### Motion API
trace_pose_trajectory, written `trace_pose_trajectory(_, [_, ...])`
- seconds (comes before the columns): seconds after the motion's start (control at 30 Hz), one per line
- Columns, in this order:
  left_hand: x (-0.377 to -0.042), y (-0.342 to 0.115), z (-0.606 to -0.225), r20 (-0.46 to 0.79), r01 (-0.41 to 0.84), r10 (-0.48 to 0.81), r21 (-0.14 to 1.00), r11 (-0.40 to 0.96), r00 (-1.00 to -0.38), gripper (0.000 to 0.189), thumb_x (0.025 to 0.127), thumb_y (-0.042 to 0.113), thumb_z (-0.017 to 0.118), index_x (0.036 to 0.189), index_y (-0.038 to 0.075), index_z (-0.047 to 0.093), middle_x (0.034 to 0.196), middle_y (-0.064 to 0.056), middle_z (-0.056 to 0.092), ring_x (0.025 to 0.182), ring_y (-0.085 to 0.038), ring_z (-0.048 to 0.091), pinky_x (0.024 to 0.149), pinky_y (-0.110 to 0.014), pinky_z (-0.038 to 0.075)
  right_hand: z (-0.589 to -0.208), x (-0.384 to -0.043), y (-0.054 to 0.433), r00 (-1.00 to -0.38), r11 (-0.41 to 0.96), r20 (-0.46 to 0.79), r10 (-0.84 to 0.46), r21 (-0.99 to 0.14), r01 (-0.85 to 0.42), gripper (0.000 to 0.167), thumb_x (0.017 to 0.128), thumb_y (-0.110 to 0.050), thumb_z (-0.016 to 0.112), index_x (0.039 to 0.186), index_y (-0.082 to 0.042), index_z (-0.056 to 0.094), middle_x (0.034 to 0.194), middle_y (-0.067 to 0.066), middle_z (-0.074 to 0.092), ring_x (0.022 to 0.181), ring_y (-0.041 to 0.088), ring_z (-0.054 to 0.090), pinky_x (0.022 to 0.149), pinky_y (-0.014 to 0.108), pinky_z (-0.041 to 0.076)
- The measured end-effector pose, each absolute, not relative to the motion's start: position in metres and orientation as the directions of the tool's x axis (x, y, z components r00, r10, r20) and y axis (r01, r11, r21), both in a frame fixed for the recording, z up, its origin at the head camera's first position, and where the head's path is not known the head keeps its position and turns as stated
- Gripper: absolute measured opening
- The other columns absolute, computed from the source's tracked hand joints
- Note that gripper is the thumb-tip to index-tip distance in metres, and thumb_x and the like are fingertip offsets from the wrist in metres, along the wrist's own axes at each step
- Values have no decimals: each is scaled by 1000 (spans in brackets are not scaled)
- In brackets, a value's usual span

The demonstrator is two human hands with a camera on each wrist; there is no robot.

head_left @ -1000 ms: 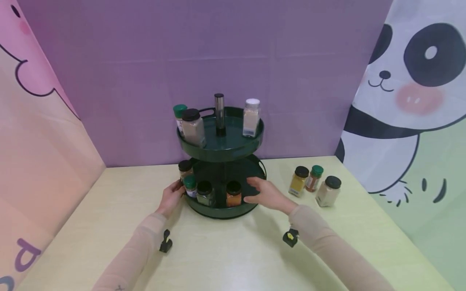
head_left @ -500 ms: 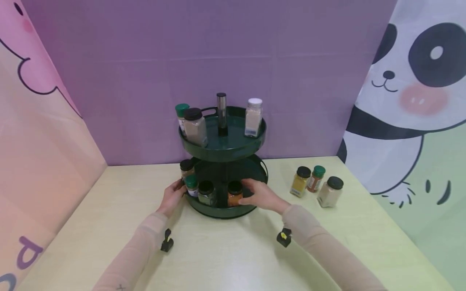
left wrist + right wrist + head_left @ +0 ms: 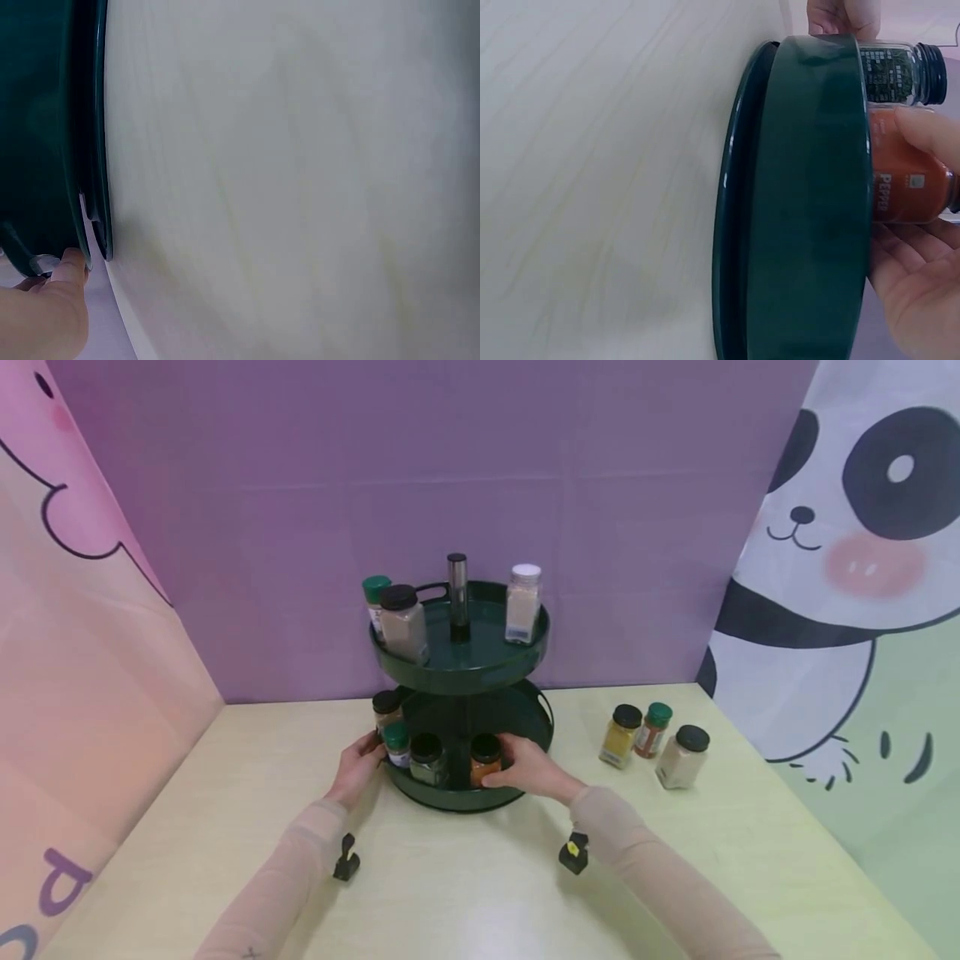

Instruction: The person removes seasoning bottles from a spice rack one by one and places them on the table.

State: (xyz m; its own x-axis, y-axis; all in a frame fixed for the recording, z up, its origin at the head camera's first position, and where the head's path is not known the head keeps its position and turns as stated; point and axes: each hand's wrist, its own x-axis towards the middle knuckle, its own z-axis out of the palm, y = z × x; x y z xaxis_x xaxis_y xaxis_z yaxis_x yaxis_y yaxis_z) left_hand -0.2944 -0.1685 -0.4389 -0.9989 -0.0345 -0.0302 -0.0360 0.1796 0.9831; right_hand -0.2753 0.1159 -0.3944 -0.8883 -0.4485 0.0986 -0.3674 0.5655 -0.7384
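Observation:
A dark green two-tier turntable rack (image 3: 457, 800) stands on the table. On its lower tier, my right hand (image 3: 534, 768) grips an orange pepper jar (image 3: 909, 166) with a dark lid, thumb on one side and fingers on the other. The jar's base is behind the tray wall. Beside it stands a jar of green herbs (image 3: 889, 73) with a black lid. My left hand (image 3: 356, 770) holds the lower tier at its left edge; in the left wrist view its fingers (image 3: 70, 264) are at the handle cut-out. Close by are a green-lidded jar (image 3: 397, 750) and a black-lidded jar (image 3: 387, 714).
The upper tier carries a white-lidded jar (image 3: 522, 606), a black-lidded jar (image 3: 405, 631) and a green-lidded jar (image 3: 375, 602) around a metal post (image 3: 458, 597). On the table at right stand a yellow jar (image 3: 619, 742), a red-brown jar (image 3: 651, 735) and a beige jar (image 3: 681, 764).
My right hand has moved left from the tray's right side and closed round the pepper jar. The left hand has stayed at the rack's left edge.

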Motion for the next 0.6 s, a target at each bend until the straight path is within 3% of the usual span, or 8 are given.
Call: trace_pose_trajectory(0.6, [-293, -168, -438, -31, -38, -41, 984, 174, -999, 52, 96, 9, 39, 141, -9, 21, 146, -27, 25, 135, -35, 27, 110, -42, 29, -399, -274, 112, -916, 568, 86, -392, -761, -314, 52, 70, -21, 80, 114, -6, 56, 105, 7, 65, 88, 16, 60, 80, 34, 53])
